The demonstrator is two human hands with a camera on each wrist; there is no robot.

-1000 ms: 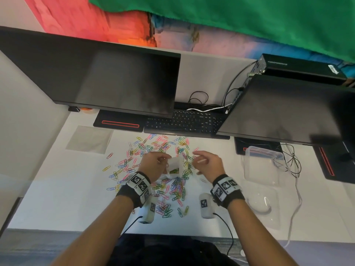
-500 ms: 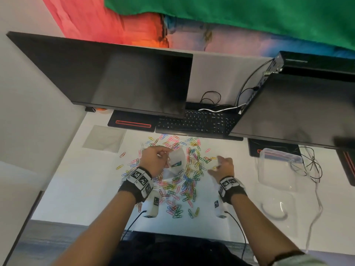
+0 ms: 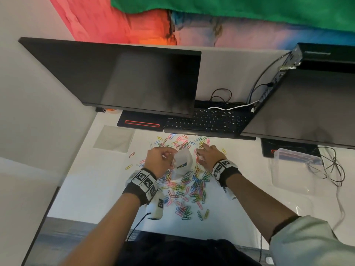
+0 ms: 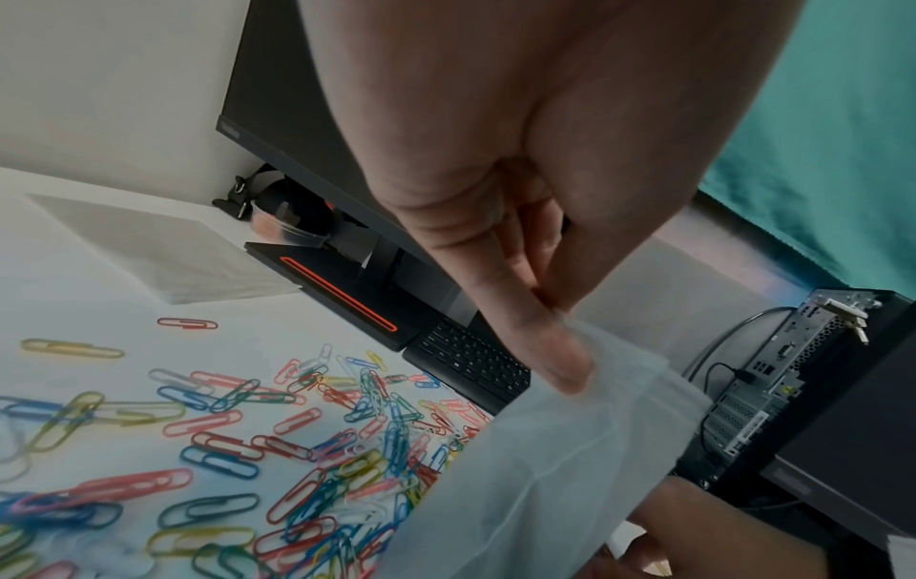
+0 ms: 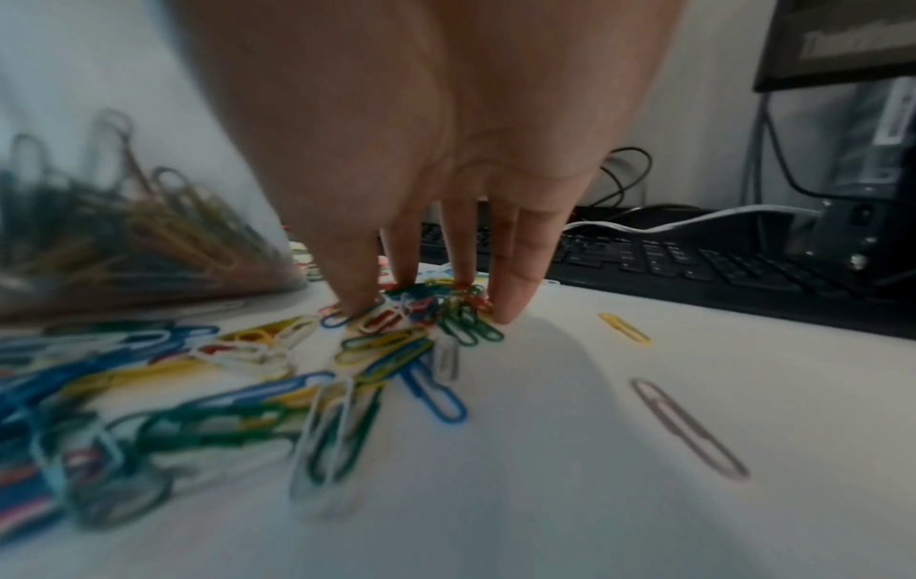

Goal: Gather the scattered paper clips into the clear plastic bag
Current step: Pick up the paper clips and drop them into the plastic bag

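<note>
Several coloured paper clips [image 3: 192,187] lie in a loose heap on the white desk [image 3: 96,189]. My left hand [image 3: 169,156] holds the clear plastic bag [image 3: 183,163] up over the heap, thumb and finger pinching its rim [image 4: 560,325]. The bag [image 4: 570,450] hangs down from the pinch. In the right wrist view the bag [image 5: 124,219] shows several clips inside. My right hand [image 3: 206,152] is down at the far side of the heap. Its straight fingertips [image 5: 505,309] and thumb rest around a small cluster of clips [image 5: 431,309].
A black keyboard [image 3: 207,121] and two dark monitors [image 3: 124,79] stand just behind the heap. A clear plastic box [image 3: 295,160] and loose cables [image 3: 334,169] are at the right. A flat clear sheet [image 3: 113,139] lies at the left. Stray clips [image 5: 689,427] lie apart.
My right hand left the bag's mouth, dropped to the desk and moved forward onto the far clips. The left hand kept hold of the bag.
</note>
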